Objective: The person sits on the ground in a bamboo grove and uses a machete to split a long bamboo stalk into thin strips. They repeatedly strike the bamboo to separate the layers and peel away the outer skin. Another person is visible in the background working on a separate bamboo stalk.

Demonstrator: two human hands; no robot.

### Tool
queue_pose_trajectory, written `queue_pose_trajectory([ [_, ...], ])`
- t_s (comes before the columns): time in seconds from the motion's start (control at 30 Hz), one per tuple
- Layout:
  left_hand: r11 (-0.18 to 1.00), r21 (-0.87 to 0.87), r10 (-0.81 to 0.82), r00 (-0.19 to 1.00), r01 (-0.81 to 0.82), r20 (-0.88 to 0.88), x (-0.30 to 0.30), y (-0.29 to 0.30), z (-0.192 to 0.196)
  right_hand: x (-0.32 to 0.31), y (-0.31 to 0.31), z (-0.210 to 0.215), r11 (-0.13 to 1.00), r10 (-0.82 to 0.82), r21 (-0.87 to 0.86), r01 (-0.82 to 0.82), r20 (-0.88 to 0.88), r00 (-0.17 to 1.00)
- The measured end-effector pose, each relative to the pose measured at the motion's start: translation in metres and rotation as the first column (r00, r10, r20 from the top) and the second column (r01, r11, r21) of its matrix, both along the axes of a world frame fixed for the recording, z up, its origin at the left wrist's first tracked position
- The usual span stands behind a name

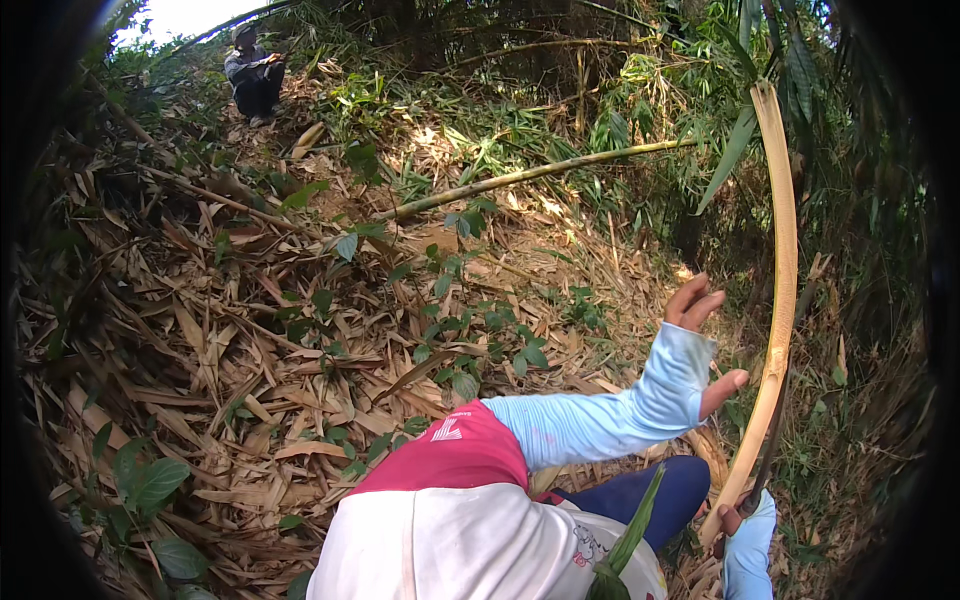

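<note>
A long, pale split bamboo strip (pixel 778 260) stands upright on the right, slightly bowed, with a node partway down. My right hand (pixel 733 520), in a light blue sleeve, is closed at its lower end. Beside the strip's lower part, close to that hand, runs a dark, narrow, blade-like edge (pixel 772 440); its handle is hidden. My left hand (pixel 697 340), its palm covered by the light blue sleeve, is raised just left of the strip without touching it. Its thumb is spread and its fingers are loosely bent, with nothing in them.
Dry bamboo sheaths and leaves (pixel 250 370) cover the sloping ground. A cut greenish bamboo pole (pixel 540 172) lies slanting across the slope ahead. Small leafy plants (pixel 480 330) grow between. Another person (pixel 255 75) sits far left uphill. Dense bamboo (pixel 880 200) stands right.
</note>
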State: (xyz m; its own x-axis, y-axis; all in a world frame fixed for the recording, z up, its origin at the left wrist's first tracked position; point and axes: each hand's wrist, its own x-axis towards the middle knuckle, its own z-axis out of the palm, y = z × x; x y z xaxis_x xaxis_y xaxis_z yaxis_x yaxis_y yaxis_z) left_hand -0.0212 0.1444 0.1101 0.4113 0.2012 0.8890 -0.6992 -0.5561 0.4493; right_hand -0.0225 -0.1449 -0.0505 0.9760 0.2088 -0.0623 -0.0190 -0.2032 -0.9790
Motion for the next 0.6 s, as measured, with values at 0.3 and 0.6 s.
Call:
queue_pose_trajectory([
  [0.3, 0.590, -0.715, -0.804, 0.361, 0.376, -0.473, 0.000, -0.113, -0.159, 0.001, 0.014, -0.030, 0.950, 0.011, 0.312, -0.023, 0.042, 0.999],
  [0.6, 0.323, -0.906, -0.939, 0.209, 0.273, -0.272, -0.003, -0.115, -0.143, -0.030, 0.014, 0.020, 0.981, -0.072, 0.186, 0.060, 0.063, 0.995],
])
